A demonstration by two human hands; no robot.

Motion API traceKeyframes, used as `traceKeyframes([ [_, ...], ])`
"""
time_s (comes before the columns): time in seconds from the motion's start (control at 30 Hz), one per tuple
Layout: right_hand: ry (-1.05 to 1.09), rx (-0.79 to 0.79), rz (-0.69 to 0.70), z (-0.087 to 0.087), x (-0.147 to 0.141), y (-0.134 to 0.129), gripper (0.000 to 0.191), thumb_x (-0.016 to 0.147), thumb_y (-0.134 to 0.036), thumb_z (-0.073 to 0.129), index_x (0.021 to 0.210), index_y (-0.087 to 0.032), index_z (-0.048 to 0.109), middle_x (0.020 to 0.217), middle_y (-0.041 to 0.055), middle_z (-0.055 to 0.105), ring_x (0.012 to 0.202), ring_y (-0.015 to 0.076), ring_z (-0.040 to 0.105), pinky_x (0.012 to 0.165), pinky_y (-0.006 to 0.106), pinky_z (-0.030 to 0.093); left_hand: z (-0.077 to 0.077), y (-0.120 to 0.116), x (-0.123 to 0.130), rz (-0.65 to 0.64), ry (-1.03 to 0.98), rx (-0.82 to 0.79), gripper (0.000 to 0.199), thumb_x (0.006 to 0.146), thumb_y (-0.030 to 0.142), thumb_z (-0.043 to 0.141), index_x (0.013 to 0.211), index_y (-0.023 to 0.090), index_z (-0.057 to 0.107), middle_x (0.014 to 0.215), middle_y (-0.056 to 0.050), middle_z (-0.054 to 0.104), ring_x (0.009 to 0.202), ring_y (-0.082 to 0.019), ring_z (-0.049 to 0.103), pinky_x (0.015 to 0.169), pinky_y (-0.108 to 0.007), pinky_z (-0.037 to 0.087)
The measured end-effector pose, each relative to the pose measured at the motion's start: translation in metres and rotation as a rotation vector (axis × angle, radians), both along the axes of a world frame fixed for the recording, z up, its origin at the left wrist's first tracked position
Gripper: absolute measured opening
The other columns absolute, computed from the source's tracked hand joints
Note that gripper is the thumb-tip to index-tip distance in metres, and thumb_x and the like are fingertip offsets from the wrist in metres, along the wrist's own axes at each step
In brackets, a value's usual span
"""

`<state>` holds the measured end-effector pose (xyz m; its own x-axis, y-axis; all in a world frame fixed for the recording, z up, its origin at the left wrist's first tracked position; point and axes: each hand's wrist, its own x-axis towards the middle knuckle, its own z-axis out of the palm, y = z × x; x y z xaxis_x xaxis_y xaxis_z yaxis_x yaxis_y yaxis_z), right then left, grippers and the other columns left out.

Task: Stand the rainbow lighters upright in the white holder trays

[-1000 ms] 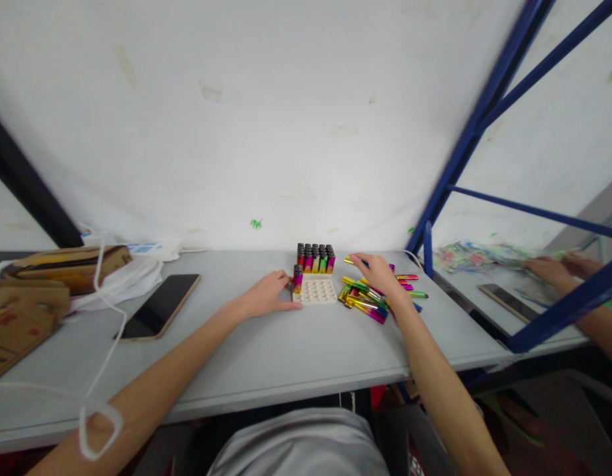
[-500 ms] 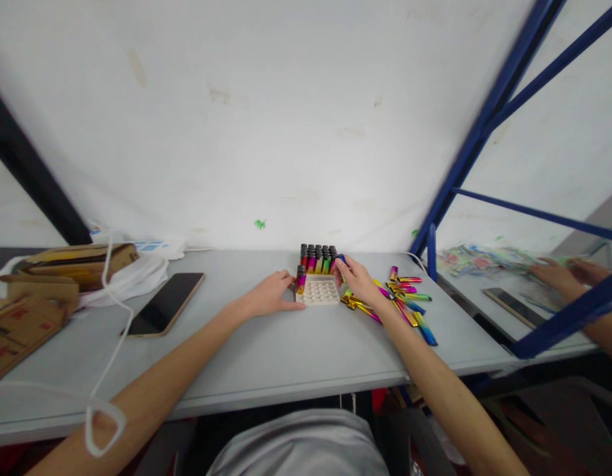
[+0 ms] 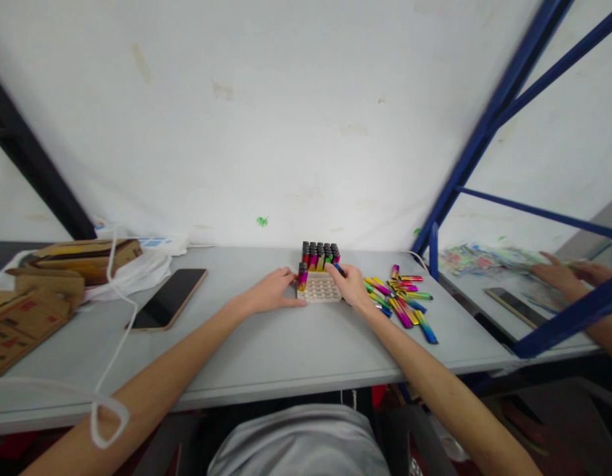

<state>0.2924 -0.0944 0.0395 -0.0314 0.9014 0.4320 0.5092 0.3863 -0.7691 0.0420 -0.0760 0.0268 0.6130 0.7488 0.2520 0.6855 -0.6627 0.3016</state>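
Observation:
My left hand lies at the left end of a white tray with rows of round holes. Its thumb is stretched along the front corner and its fingers are apart from the thumb. Close to those fingertips, a few pink-and-gold lighters stand upright in the tray's left side. Behind, a block of black-topped, coloured lighters stands in rows. My right hand is closed around a blue lighter above the tray's right back part; the fingers partly hide it.
Loose metallic lighters lie in a heap to the right. On the left are a phone, cardboard boxes and a white cable. Blue rack posts rise at right, where another person's hands and a second phone show.
My right hand has moved slightly inward over the tray with the blue lighter. The left hand stays at the tray's left end. The view has shifted slightly.

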Motion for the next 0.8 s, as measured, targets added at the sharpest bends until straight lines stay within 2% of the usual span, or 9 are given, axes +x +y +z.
traceKeyframes([
  [0.1, -0.058, 0.010, -0.039, -0.0048, -0.0045, 0.0010, 0.050, 0.088, -0.062, 0.049, 0.056, -0.024, 0.042, 0.056, -0.0029, 0.037, 0.058, 0.0144, 0.038, 0.057, 0.029, 0.025, -0.0004, -0.0002, -0.0005, -0.001, -0.022, -0.003, 0.067, 0.082, 0.078, 0.069, 0.107, 0.016, 0.071, 0.107, -0.013, 0.068, 0.101, -0.032, 0.066, 0.094, -0.042, 0.054],
  [0.3, -0.109, 0.016, 0.019, -0.0099, -0.0087, 0.0028, 0.042, 0.091, -0.053, 0.045, 0.061, -0.024, 0.042, 0.057, -0.0032, 0.041, 0.060, 0.0152, 0.042, 0.058, 0.029, 0.027, 0.0002, -0.0013, -0.0018, -0.008, -0.017, 0.000, 0.066, 0.083, 0.076, 0.069, 0.109, 0.016, 0.072, 0.107, -0.013, 0.067, 0.102, -0.031, 0.065, 0.093, -0.041, 0.053],
  [0.47, -0.115, 0.082, 0.082, -0.0047, -0.0081, -0.0032, 0.043, 0.100, -0.061, 0.045, 0.078, -0.024, 0.050, 0.066, -0.0041, 0.050, 0.066, 0.0166, 0.049, 0.064, 0.028, 0.034, -0.0013, -0.0003, -0.0018, -0.004, -0.013, 0.012, 0.064, 0.083, 0.076, 0.070, 0.107, 0.017, 0.072, 0.106, -0.013, 0.068, 0.102, -0.031, 0.065, 0.094, -0.041, 0.053],
  [0.57, -0.150, 0.096, 0.131, -0.0033, -0.0077, -0.0045, 0.038, 0.105, -0.057, 0.044, 0.088, -0.024, 0.052, 0.071, -0.0038, 0.053, 0.069, 0.0176, 0.053, 0.067, 0.028, 0.037, -0.0018, 0.0001, -0.0017, -0.001, -0.006, 0.016, 0.065, 0.083, 0.077, 0.069, 0.107, 0.017, 0.072, 0.106, -0.013, 0.068, 0.102, -0.031, 0.065, 0.094, -0.041, 0.053],
  [0.8, -0.202, 0.259, 0.237, -0.0026, -0.0078, -0.0029, 0.040, 0.107, -0.054, 0.047, 0.089, -0.022, 0.061, 0.092, 0.0065, 0.063, 0.088, 0.0215, 0.058, 0.081, 0.032, 0.046, -0.0007, 0.0000, -0.0013, -0.008, 0.009, 0.007, 0.069, 0.084, 0.079, 0.067, 0.110, 0.015, 0.071, 0.109, -0.014, 0.067, 0.104, -0.032, 0.064, 0.096, -0.041, 0.052],
])
